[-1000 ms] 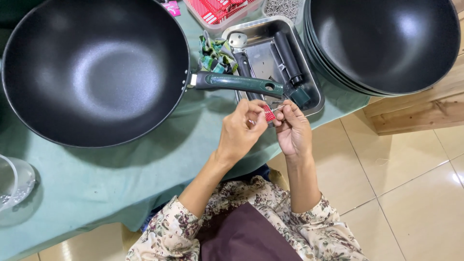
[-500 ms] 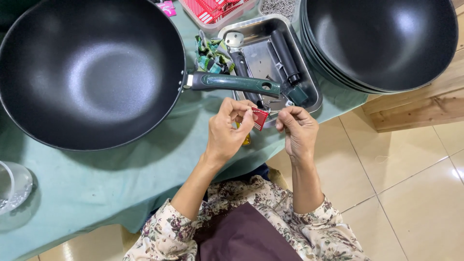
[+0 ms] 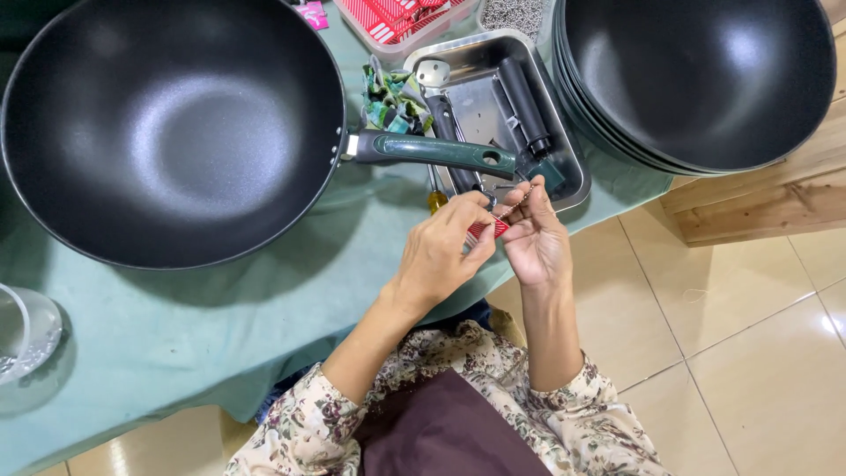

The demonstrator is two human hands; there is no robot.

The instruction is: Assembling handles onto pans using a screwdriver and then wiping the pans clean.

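My left hand (image 3: 445, 251) and my right hand (image 3: 536, 234) meet just below the pan's green handle (image 3: 436, 151). Together they pinch a small red tag (image 3: 487, 230) with a thin string or chain running up from it. The fingers of both hands are closed on it. A large black wok-shaped pan (image 3: 167, 123) lies on the green cloth (image 3: 220, 326), its handle pointing right toward a metal tray (image 3: 564, 154).
The metal tray holds a black handle (image 3: 526, 106) and tools. A stack of black pans (image 3: 705, 79) sits at the right on a wooden ledge (image 3: 767, 207). A box of red tags (image 3: 397, 18) stands at the back, a clear bowl (image 3: 22, 335) at far left. Tiled floor lies below.
The view has shifted slightly. My hands have drawn closer together around the red tag, and the thin string now shows above my right fingers.
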